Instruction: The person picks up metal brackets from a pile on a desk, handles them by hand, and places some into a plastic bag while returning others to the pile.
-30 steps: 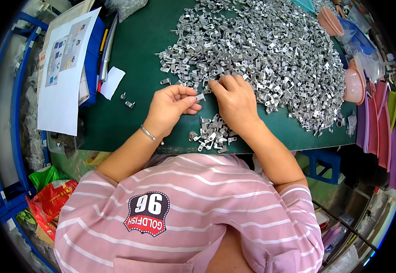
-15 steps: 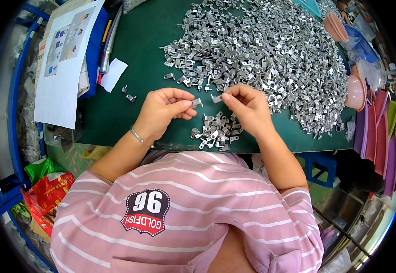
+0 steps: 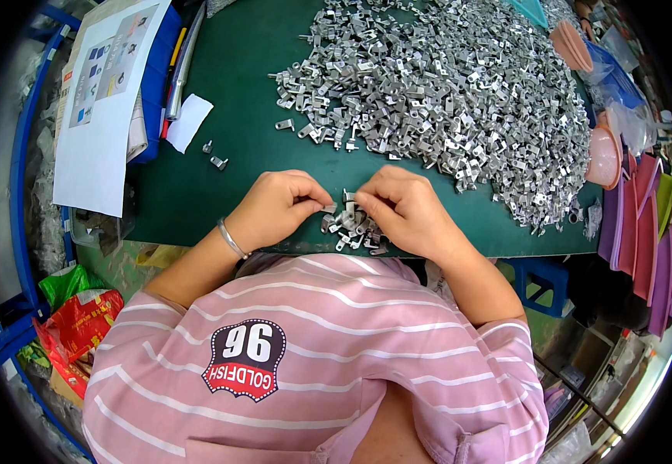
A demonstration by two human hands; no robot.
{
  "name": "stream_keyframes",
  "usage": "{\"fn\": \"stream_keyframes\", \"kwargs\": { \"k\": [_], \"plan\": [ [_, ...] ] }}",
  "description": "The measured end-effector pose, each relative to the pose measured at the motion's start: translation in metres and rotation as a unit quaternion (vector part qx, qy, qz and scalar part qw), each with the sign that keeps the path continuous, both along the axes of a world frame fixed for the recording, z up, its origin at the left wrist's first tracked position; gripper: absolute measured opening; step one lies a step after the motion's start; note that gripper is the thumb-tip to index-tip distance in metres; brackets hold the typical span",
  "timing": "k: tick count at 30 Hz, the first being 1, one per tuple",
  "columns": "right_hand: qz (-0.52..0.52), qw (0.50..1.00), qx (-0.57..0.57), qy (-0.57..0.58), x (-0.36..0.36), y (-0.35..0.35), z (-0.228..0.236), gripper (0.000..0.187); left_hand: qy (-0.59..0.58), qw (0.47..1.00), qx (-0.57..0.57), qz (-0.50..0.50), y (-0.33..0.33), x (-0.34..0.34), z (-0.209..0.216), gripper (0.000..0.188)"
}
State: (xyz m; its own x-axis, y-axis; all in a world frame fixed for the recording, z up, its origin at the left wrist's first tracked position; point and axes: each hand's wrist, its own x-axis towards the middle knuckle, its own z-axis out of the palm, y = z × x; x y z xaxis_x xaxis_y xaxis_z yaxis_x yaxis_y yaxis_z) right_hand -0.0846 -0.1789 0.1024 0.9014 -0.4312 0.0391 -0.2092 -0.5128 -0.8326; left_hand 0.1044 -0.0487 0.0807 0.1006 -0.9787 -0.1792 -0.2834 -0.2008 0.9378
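My left hand (image 3: pixel 275 207) is closed, with thumb and forefinger pinching a small silver metal bracket (image 3: pixel 330 208). Opposite it, my right hand (image 3: pixel 409 205) pinches another metal bracket (image 3: pixel 350 197), partly hidden by the fingers. Both hands are low over a small pile of brackets (image 3: pixel 355 232) near the front edge of the green table (image 3: pixel 251 85); my right fingers cover part of that pile. Farther back and to the right spreads a large heap of similar brackets (image 3: pixel 444 93). A single bracket (image 3: pixel 285 124) lies just off the heap's left side.
Two loose metal parts (image 3: pixel 218 162) lie left of my hands, by a torn white paper (image 3: pixel 190 124). A printed sheet (image 3: pixel 92 158) leans on a blue bin (image 3: pixel 153 100) at the left. Pink baskets (image 3: pixel 604 155) line the right edge; a blue stool (image 3: pixel 541 286) stands below.
Both hands have come down toward me, from above the small pile to right over it, each still pinching a bracket. The right hand has also shifted left.
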Motion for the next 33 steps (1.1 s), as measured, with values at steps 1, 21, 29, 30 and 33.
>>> {"fn": "stream_keyframes", "kwargs": {
  "k": [1, 21, 29, 30, 33],
  "plan": [
    [-0.022, 0.998, -0.059, -0.018, 0.005, 0.0, -0.001, 0.008, -0.044, 0.998, -0.034, -0.016, 0.0, -0.001, 0.001, 0.009],
    [-0.162, 0.875, 0.449, -0.078, -0.012, -0.013, -0.007, 0.014, -0.308, 0.917, -0.241, 0.084, -0.053, -0.006, -0.011, 0.012],
    [-0.153, 0.837, 0.515, -0.107, -0.014, -0.011, -0.005, 0.016, -0.303, 0.921, -0.231, 0.081, -0.052, -0.008, -0.008, 0.014],
    [-0.153, 0.823, 0.536, -0.109, -0.014, -0.012, -0.005, 0.016, -0.3, 0.921, -0.234, 0.079, -0.053, -0.008, -0.007, 0.014],
    [-0.149, 0.783, 0.593, -0.117, -0.016, -0.016, -0.008, 0.016, -0.304, 0.919, -0.242, 0.07, -0.055, -0.009, -0.005, 0.013]
  ]
}}
